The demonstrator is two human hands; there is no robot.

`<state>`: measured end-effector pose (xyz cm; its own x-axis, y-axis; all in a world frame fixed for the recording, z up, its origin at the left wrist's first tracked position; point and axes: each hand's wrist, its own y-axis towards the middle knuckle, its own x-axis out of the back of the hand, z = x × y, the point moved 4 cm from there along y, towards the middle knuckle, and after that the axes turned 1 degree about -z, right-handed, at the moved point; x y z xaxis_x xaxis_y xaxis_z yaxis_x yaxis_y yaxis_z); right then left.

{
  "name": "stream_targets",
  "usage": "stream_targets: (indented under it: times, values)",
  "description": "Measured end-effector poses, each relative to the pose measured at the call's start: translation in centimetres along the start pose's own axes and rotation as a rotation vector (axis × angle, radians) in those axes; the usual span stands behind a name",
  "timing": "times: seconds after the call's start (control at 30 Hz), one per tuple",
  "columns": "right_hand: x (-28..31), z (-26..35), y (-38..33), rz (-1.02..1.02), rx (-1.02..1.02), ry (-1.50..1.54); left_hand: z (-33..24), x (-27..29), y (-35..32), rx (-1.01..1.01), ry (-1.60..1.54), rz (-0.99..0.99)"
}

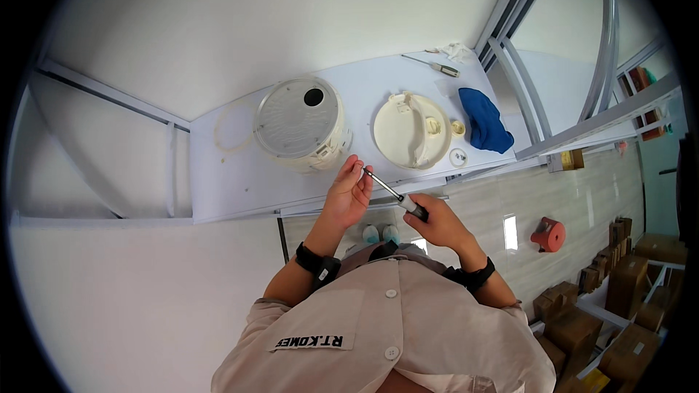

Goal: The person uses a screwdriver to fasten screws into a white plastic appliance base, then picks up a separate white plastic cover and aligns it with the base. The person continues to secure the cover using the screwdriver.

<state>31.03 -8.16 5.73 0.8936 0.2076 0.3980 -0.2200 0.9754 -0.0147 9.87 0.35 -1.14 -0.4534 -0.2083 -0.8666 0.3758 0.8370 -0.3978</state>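
My right hand [440, 224] is wrapped round the grey and black handle of a screwdriver [382, 183]. Its shaft points up and left to the fingertips of my left hand [349, 193]. There the thumb and fingers are pinched at the tip; whatever small thing they hold is too small to name. Both hands are above the table's near edge. Just beyond my left hand stands a white drum-shaped housing [295, 127] with a grey round top and a dark round hole. To its right lies a shallow round cream-coloured cover [397, 135], inner side up, with a curved rib.
Right of the cover are a small cream cap [457, 128], a small round dish [458, 158] with tiny dark pieces, and a blue cloth [484, 120]. A second screwdriver [444, 70] lies at the back. A red stool [548, 235] and cardboard boxes [571, 329] stand at right.
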Motion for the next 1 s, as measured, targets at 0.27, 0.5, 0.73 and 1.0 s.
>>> stream_targets:
  times: [0.27,0.5,0.73,1.0]
  values:
    - [0.6,-0.2,-0.2,0.038,-0.078,0.021,0.7,-0.3,0.4,-0.006,0.049,-0.028]
    - [0.2,-1.0,-0.1,0.071,-0.154,0.121,0.5,0.0,0.0,-0.047,0.118,-0.102]
    - [-1.0,-1.0,1.0,0.137,-0.317,0.218,-0.5,1.0,-0.5,-0.164,0.064,-0.105]
    - [-2.4,0.4,1.9,0.225,-0.428,0.461,-1.8,1.1,-1.5,-0.236,0.080,-0.159]
